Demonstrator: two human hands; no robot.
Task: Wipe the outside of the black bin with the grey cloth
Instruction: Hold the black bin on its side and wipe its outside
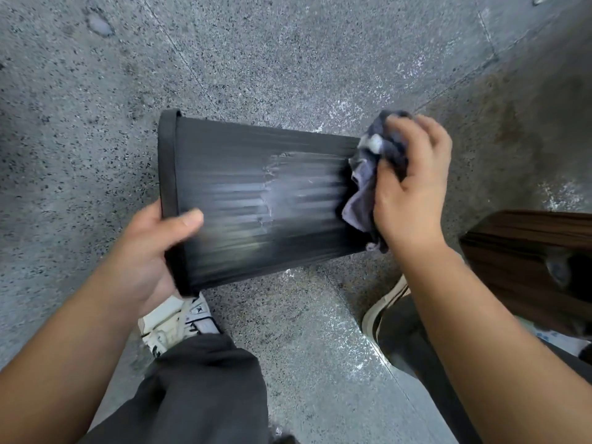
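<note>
The black ribbed bin is held on its side above the floor, with its rim to the left and its base to the right. A pale wet smear shows on the middle of its wall. My left hand grips the rim at the lower left, thumb lying on the outer wall. My right hand holds the crumpled grey cloth against the bin's base end on the right. The bin's opening and its inside are hidden.
A speckled grey stone floor lies all around. My feet in pale sneakers and dark trousers stand below the bin. A dark brown wooden piece of furniture juts in at the right edge.
</note>
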